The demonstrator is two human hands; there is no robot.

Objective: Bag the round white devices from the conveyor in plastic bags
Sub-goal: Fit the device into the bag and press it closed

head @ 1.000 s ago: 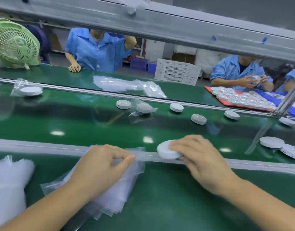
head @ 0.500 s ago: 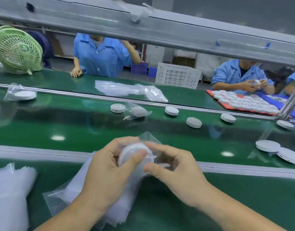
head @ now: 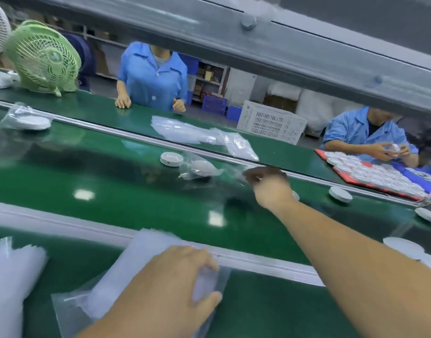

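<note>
**A:** What are your fingers doing?

**B:** My right hand (head: 268, 189) is stretched far out over the belt (head: 112, 191) with its fingers curled. It's too blurred for me to tell whether they grip anything, though a wisp of clear plastic shows by the tips. My left hand (head: 175, 286) is close to me on the bag stack (head: 141, 257), thumb and fingers pinching the top sheets.

**A:** And the devices?

**B:** A bagged device (head: 204, 168) lies just left of my right hand, beside a bare device (head: 171, 159). A second bagged one (head: 26, 121) sits far left.

**A:** So how much is left?

**B:** Most of it, I'd say. I see only those two bagged. The bare one is unbagged, and so are the loose devices (head: 340, 194) on the belt to my right. There's another half hidden behind my wrist.
</note>
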